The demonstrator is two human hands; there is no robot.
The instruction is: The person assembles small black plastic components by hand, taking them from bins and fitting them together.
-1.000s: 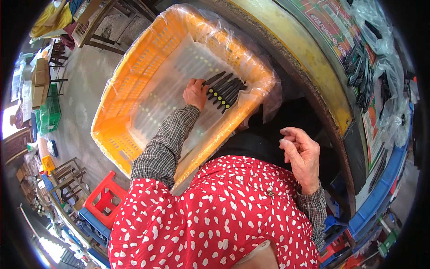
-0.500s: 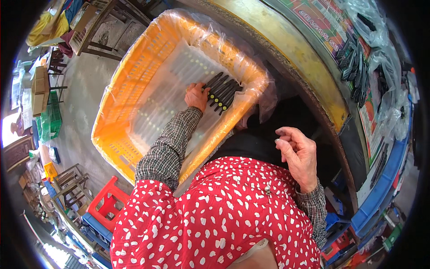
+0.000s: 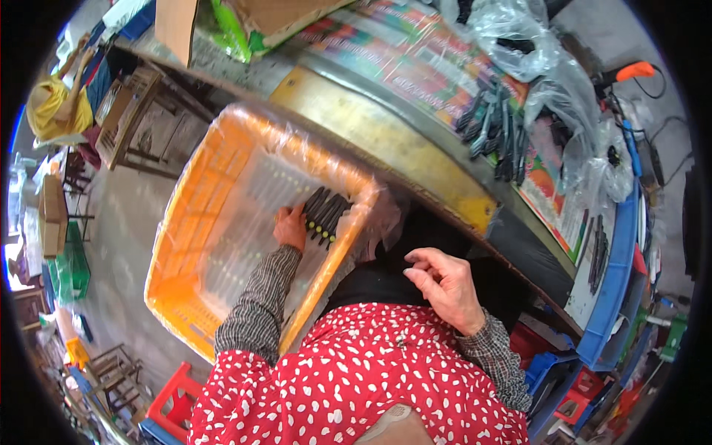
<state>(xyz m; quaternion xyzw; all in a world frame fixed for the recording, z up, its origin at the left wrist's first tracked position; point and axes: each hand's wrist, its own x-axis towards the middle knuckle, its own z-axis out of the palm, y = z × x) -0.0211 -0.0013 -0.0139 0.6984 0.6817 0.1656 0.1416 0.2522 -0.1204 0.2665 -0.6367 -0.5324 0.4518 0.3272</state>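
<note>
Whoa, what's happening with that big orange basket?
A person in a red, white-spotted garment has their left hand inside the plastic-lined orange basket, beside a row of slim black pieces with yellow dots. Whether it grips one is hard to tell. The right hand hangs half-curled, seemingly holding nothing. More black pieces lie heaped on the worktable.

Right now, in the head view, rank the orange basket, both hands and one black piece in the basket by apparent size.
1. Orange basket
2. Right hand, possibly nearer the camera
3. Left hand
4. Black piece
</note>
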